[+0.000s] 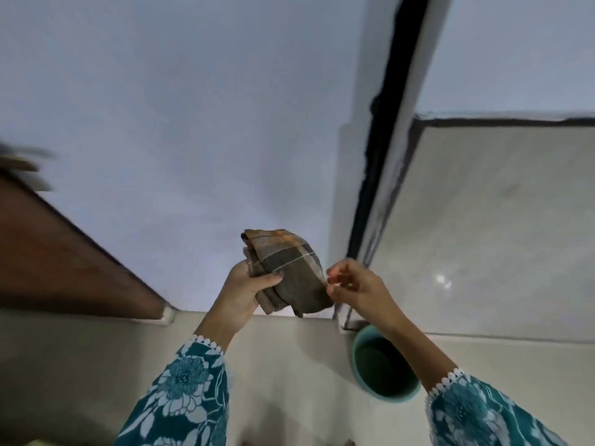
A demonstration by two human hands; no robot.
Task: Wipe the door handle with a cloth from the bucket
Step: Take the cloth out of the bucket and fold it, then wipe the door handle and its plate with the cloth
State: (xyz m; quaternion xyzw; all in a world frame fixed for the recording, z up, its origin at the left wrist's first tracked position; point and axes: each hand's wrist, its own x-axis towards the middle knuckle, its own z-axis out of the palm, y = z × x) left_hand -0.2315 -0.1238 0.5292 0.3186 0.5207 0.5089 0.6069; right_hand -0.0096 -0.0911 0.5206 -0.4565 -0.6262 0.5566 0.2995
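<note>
A folded brown checked cloth with orange stripes is held up in front of a pale wall. My left hand grips its left side, thumb across the front. My right hand pinches the cloth's right edge with its fingertips. Below my right forearm a teal bucket stands on the floor, partly hidden by the arm; its inside looks dark. A brown wooden door stands at the left, and a blurred metallic shape at its upper edge may be the handle.
A pale wall fills the middle. A dark vertical gap runs beside a white frame on the right. Glossy light floor tiles lie to the right and below. Patterned teal sleeves cover both my forearms.
</note>
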